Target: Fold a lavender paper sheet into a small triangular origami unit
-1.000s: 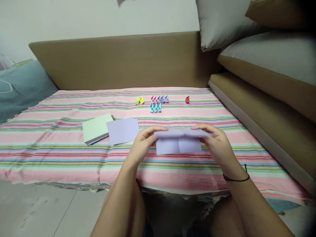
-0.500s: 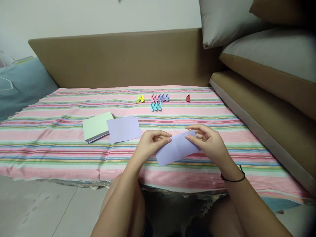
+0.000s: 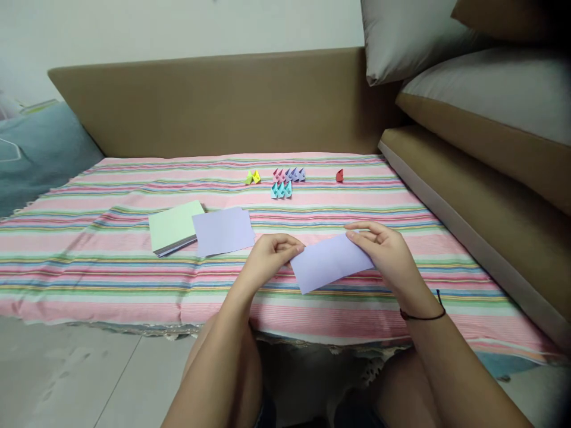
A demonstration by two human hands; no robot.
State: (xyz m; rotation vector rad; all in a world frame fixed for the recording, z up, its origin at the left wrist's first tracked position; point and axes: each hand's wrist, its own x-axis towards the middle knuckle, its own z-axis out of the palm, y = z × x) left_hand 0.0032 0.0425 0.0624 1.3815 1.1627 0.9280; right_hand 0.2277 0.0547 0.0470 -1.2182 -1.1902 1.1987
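A folded purple sheet of paper [image 3: 332,261] is held tilted between my hands, above the striped cloth. My left hand [image 3: 272,258] pinches its upper left corner between thumb and fingers. At the upper right, my right hand [image 3: 383,244] grips it with the thumb on top and the fingers behind. Farther left lie loose purple sheets [image 3: 223,232], overlapping the edge of a paper stack [image 3: 176,226] with a pale green top sheet. The underside of the held paper is hidden.
Small folded paper pieces stand toward the back: yellow ones [image 3: 253,177], pink and purple ones [image 3: 289,175], blue ones [image 3: 281,190] and a red one [image 3: 339,175]. A brown backrest [image 3: 223,107] closes off the rear, and cushions [image 3: 482,160] are piled at the right.
The purple paper has shifted right and slightly up. My right hand has moved right with it, while my left hand now pinches nearer its left corner.
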